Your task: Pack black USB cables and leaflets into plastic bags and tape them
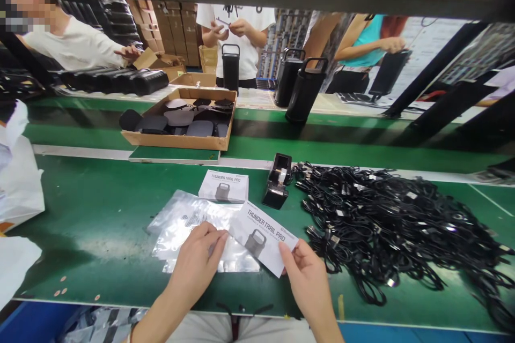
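Observation:
My right hand [303,273] grips a printed leaflet [261,233] by its lower right end, thumb on top. The leaflet is white, shows a black speaker and reads "Thunder Trail Pro". Its left end meets a clear plastic bag [171,236]; whether that corner is inside the bag I cannot tell. Thumb and index finger of my left hand [201,252] are pinched together at the bag's edge. Several such bags lie overlapped on the green table. Just behind them rests a stack of matching leaflets [223,186].
A black tape dispenser [277,181] stands behind the leaflet. Black cables [386,220] are heaped on the right. Beyond, a cardboard tray [179,142] holds dark flat parts. Black speakers [306,91] stand farther back, where other people work. White bags [22,177] lie left.

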The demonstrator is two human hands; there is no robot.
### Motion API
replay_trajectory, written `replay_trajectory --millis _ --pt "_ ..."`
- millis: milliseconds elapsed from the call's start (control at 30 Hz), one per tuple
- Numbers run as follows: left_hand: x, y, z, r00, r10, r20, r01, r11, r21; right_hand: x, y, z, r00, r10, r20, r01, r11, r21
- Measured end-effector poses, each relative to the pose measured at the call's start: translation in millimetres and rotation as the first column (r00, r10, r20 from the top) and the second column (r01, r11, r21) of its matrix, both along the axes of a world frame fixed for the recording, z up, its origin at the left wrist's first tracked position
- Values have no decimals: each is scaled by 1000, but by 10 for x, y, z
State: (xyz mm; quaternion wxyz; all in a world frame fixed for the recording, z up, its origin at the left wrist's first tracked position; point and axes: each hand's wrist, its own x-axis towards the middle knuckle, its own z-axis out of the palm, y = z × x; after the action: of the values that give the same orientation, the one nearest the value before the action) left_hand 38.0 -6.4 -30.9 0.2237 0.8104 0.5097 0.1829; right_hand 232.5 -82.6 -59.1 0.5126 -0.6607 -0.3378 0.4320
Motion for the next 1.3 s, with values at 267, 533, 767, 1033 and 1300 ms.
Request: replay_trajectory --millis 267,533,767,1033,1300 --pt "-34 6 -132 999 4 40 -9 990 139 70 -83 142 988 146 -58 -154 971 -183" --pt "-32 1 -168 999 -28 18 25 989 142 205 103 245 958 288 -17 -285 936 -208" --pt "49 4 -123 998 -61 -29 65 981 181 239 38 323 809 567 -156 -586 801 -125" --pt "118 -46 88 979 -98 177 105 994 -33 -39 285 267 894 328 -305 -381 915 -130" --pt "151 -7 54 968 -150 200 175 978 -113 -231 528 429 865 432 255 -410 902 -135"
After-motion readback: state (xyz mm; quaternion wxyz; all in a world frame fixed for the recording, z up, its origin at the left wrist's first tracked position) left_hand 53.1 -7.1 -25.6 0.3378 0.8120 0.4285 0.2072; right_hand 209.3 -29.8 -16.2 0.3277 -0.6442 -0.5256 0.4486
